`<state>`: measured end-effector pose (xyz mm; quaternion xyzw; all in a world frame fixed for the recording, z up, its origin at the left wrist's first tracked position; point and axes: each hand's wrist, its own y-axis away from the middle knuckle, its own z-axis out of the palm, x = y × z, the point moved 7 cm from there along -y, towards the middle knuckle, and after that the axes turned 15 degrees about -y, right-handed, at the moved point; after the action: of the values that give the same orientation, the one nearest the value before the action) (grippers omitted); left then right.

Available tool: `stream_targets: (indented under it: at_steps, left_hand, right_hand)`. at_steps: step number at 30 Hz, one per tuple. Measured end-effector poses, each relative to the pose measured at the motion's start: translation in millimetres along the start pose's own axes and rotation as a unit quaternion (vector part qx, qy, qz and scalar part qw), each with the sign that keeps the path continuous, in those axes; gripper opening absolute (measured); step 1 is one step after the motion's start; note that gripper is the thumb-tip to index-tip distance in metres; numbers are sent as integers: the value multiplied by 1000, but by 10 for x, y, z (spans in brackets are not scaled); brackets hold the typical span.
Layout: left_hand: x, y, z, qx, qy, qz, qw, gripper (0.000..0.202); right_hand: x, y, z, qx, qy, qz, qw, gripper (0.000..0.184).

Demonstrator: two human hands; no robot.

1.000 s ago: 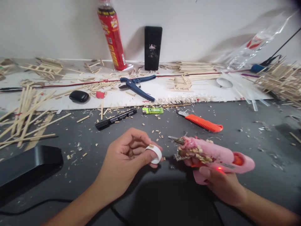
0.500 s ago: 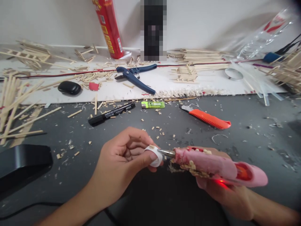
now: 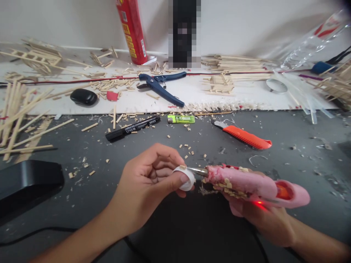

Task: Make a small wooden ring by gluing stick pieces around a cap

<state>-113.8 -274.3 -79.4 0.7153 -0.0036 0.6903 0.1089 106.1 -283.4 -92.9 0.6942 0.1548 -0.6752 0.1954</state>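
My left hand [image 3: 148, 182] pinches a small white ring [image 3: 186, 178] between thumb and fingers, with a tiny wood chip on its top edge. My right hand [image 3: 257, 215] grips a pink hot glue gun [image 3: 252, 186] crusted with wood bits, its red light on. The metal nozzle [image 3: 197, 170] points left and touches the top of the white ring. Both hands hover just above the dark grey tabletop [image 3: 301, 160].
An orange utility knife [image 3: 244, 137], green lighter [image 3: 181, 119] and black marker [image 3: 133, 128] lie beyond the hands. Blue cutters [image 3: 160, 84], a black oval case [image 3: 83, 97], a red can [image 3: 133, 31] and wooden sticks [image 3: 22, 117] sit on and around the white board [image 3: 192, 98]. A black object [image 3: 27, 180] lies at left.
The glue gun swung in from the right until its nozzle met the white ring in my left hand. The view shifted slightly upward.
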Motion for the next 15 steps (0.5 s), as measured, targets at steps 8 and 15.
stream_targets:
  at_steps: [8,15]
  left_hand:
    - [-16,4,-26,8,-21,-6,1000,15]
    - [-15,4,-4,2,-4,-1,1000,18]
  right_hand:
    - [102,63,-19,-12,21,18,1000,47]
    - [90,62,-46,10,-5,7,1000,26]
